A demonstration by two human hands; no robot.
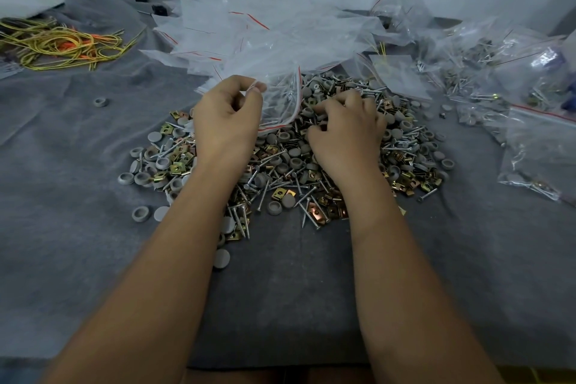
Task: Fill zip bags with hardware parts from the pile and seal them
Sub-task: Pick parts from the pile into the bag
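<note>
A pile of hardware parts lies in the middle of the grey cloth: screws, grey round caps and brass-coloured clips. My left hand pinches the edge of a clear zip bag with a red seal line, holding it over the pile's far left part. The bag has a few screws inside. My right hand rests on top of the pile, just right of the bag, with its fingers curled down into the parts. What its fingers hold is hidden.
Empty clear zip bags are heaped behind the pile. Filled bags lie at the right. Yellow and orange ties lie at the far left. Loose grey caps are scattered on the grey cloth.
</note>
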